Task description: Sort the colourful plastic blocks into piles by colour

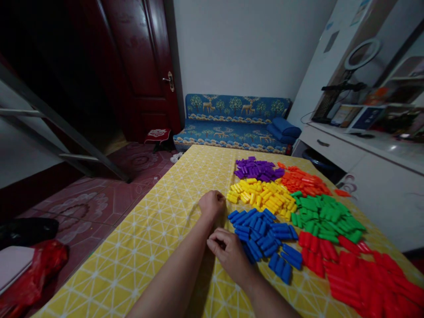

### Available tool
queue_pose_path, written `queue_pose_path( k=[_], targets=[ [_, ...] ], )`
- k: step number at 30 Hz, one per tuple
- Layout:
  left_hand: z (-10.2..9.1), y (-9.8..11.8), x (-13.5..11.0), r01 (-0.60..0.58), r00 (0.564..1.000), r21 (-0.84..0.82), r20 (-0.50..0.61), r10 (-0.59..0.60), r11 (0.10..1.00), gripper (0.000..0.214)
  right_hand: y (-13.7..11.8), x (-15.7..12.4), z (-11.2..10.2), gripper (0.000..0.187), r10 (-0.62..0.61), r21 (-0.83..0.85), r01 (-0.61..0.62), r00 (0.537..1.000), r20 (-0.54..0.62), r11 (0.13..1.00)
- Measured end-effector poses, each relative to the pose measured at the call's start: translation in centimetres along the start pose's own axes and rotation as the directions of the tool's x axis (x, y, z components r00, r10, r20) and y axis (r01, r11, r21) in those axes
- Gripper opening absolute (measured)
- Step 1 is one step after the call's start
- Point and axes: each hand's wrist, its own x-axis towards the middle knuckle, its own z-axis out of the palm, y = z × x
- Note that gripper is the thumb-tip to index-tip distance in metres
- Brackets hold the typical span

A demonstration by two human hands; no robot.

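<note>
My left hand (212, 204) rests on the yellow patterned tablecloth, loosely closed, with no object showing in it. It is just left of a pile of yellow plastic pieces (265, 194). Nearer to me, my right hand (230, 252) is curled, thumb and fingertips drawn together, and nothing shows between them. Its knuckles are beside a pile of blue ribbed plastic pieces (256, 234). Behind the yellow pile are purple pieces (255, 168). Orange pieces (304, 180), green pieces (327, 214) and red pieces (364, 278) spread out to the right.
The tablecloth (149, 247) covers the table beneath the piles. Beyond its far edge stands a blue sofa with a deer pattern (228, 128). A white cabinet (380, 190) borders the right side. On the left are a metal ladder (66, 128) and a dark red door (139, 57).
</note>
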Motion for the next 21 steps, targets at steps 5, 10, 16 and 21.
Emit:
queue_pose_path(
  k=[5, 10, 16, 21],
  targets=[
    [0.2, -0.4, 0.0, -0.004, 0.998, -0.209, -0.067, -0.010, 0.978, 0.007, -0.2, 0.0, -0.1, 0.017, 0.003, -0.003, -0.003, 1.000, -0.003, 1.000],
    [-5.2, -3.6, 2.8, -0.034, 0.820, -0.357, -0.544, -0.178, 0.933, 0.012, -0.4, -0.2, -0.3, 0.017, 0.015, 0.047, -0.016, 1.000, 0.016, 0.999],
    [-8.2, -5.2, 3.6, 0.130, 0.635, -0.104, -0.755, -0.163, 0.986, 0.042, -0.1, -0.3, -0.2, 0.016, 0.011, 0.070, -0.012, 1.000, 0.022, 0.997],
    [-6.7, -4.7, 3.8, 0.092, 0.716, -0.039, -0.692, -0.093, 0.995, 0.005, -0.1, -0.2, -0.2, 0.016, 0.021, 0.082, -0.023, 0.999, 0.028, 0.996]
  ],
)
